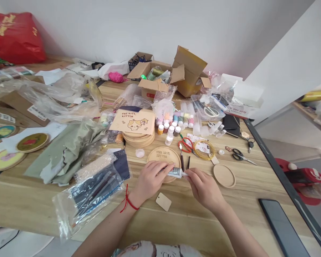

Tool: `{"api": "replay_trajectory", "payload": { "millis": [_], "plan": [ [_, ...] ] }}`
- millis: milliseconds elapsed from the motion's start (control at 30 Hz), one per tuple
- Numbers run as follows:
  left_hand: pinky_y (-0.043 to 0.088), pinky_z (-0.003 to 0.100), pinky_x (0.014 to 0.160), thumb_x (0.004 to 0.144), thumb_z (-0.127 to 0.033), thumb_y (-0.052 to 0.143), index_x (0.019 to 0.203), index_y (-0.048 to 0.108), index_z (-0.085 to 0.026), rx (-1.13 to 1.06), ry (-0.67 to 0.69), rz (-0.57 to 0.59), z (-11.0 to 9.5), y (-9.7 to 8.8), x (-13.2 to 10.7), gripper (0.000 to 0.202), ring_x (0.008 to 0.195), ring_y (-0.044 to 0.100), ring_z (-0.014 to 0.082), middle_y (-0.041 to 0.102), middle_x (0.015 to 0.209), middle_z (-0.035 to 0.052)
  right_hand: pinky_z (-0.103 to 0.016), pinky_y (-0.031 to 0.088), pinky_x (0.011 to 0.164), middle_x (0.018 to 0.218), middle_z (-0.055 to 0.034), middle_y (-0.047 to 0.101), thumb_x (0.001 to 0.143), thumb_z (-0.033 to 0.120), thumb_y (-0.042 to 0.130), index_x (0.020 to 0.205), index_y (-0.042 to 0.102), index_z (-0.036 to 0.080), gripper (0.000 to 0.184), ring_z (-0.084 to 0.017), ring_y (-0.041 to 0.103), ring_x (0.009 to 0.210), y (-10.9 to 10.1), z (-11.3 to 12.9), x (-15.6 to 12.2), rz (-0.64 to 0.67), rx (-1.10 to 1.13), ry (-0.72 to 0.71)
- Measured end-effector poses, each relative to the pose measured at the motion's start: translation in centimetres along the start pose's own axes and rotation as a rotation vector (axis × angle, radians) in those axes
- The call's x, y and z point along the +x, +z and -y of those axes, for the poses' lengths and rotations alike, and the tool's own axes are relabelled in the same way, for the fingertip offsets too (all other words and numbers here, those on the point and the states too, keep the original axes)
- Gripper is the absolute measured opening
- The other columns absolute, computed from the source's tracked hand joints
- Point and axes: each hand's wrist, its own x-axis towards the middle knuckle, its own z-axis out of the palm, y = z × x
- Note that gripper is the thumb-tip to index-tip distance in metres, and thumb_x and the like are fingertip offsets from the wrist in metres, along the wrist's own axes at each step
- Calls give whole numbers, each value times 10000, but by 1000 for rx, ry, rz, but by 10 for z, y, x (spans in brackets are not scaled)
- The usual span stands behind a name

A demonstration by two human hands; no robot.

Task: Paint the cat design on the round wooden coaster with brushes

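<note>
At the far left of the wooden table (pixel 29 200), a red plastic bag (pixel 17 38) sits behind a few round embroidered hoops (pixel 32 142) and a crumpled sage-green cloth (pixel 65 153). Nearer the person lies a plastic sleeve of paintbrushes (pixel 88 192).

The left hand (pixel 149 179), with a red string bracelet (pixel 127 200) at its wrist, is clenched around the body of a small white squeeze tube (pixel 176 172). The fingertips (pixel 193 175) of the right hand (pixel 204 189) pinch the tube's narrow end. The tube is held level, just above an engraved round wooden coaster (pixel 164 159), and the hands partly cover the coaster. A blank wooden tag (pixel 163 201) lies just below the hands.

Behind them are a stack of wooden discs (pixel 138 139) under a kraft card printed with a cat (pixel 133 122), rows of small paint pots (pixel 173 125), and an open cardboard box (pixel 173 75). Farther right are red-handled scissors (pixel 186 145), a coil of gold wire (pixel 203 149), a shallow round wooden tray (pixel 224 175), black-handled scissors (pixel 239 156), and a dark smartphone (pixel 283 228).
</note>
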Motion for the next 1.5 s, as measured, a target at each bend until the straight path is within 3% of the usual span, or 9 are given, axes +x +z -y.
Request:
{"api": "replay_trajectory", "payload": {
  "millis": [100, 333, 433, 667, 833, 1033, 1267, 1400, 1500],
  "plan": [
    [525, 356, 846, 966, -112, 409, 1274, 562, -170, 16, 25, -2, -1, 1, -1, 348, 995, 638, 189, 691, 1082, 86, -299, 421, 594, 706, -90, 654, 998, 321, 346, 792, 578, 194, 336, -188, 594, 629, 10, 1, -1, -74, -59, 7],
    [474, 396, 965, 956, -140, 477, 1245, 600, -210, 53, 95, -41, 0, 6, -3, 322, 1061, 618, 192, 689, 1106, 64, -245, 247, 306, 288, 60, 305, 919, 663, 269, 499, 306, 263, 582, -118, 327, 239, 29, 20, 2, 232, 867, 901],
    [497, 378, 937, 957, -129, 453, 1263, 592, -218, -2, 73, -36, 2, 7, -3, 348, 1058, 616, 185, 687, 1093, 69, -237, 304, 333, 349, 29, 428, 903, 690, 278, 538, 396, 238, 593, -127, 415, 294, 18, 18, 5, 310, 940, 841],
    [510, 371, 885, 950, -100, 417, 1276, 582, -211, -92, -24, -15, 5, 7, -3, 381, 1017, 617, 189, 685, 1083, 75, -273, 355, 517, 625, -47, 580, 973, 523, 297, 704, 471, 228, 435, -167, 520, 535, 15, 15, 1, -20, 158, 269],
    [486, 385, 937, 960, -118, 423, 1271, 590, -229, -18, 40, -65, 2, 8, -5, 370, 1065, 606, 186, 693, 1089, 67, -240, 341, 397, 368, 24, 421, 949, 623, 267, 537, 359, 250, 563, -123, 428, 334, 32, 22, 0, 50, 593, 660],
    [451, 401, 1012, 927, -130, 548, 1215, 624, -232, 53, 117, -164, -3, 9, -4, 315, 1076, 608, 182, 709, 1086, 29, -191, 119, 227, 266, 106, 210, 910, 621, 350, 486, 218, 262, 571, -62, 127, 186, 21, 8, 5, 579, 1366, 978],
    [510, 374, 916, 927, -74, 467, 1271, 583, -228, -139, -4, -88, -2, 10, -3, 395, 1048, 612, 181, 692, 1096, 57, -241, 425, 477, 604, -26, 604, 957, 573, 329, 795, 546, 186, 471, -148, 568, 509, 7, 17, 0, 148, 610, 570],
    [526, 371, 881, 922, -77, 465, 1247, 604, -242, -195, -98, -93, 1, 14, -5, 390, 1020, 617, 183, 683, 1072, 61, -275, 400, 587, 786, -84, 646, 986, 347, 367, 921, 556, 181, 260, -177, 576, 642, 4, 14, -1, 11, 24, 102],
    [518, 375, 885, 926, -79, 462, 1251, 599, -244, -199, -84, -94, 2, 15, -6, 390, 1027, 614, 187, 682, 1075, 60, -271, 357, 548, 678, -62, 606, 993, 294, 331, 779, 533, 199, 309, -169, 532, 576, 8, 7, -2, -28, -47, -4]
  ]
}}
